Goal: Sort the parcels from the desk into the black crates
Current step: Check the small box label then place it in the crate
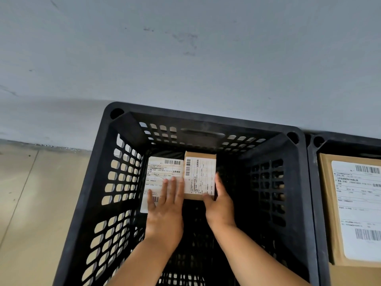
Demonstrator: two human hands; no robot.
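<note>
Two parcels lie at the far end of the black crate (115, 182): a flat white parcel (162, 174) and a brown box (199, 176). Left hand (165, 205) presses flat on the former; right hand (218, 203) grips the box's near corner. Placement step, likely ending; next, release and withdraw. Neighbouring crate (315, 203) holds a large carton (327, 213). No obstruction apparent.

Two parcels (162, 172) (199, 176) lie side by side in the left crate (206, 122); a third (350, 203) fills the right crate (313, 203).

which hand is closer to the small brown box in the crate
Right. The right hand grips the small brown box at its near right corner. The left hand lies flat on the white parcel beside it, fingers just left of the box.
</note>
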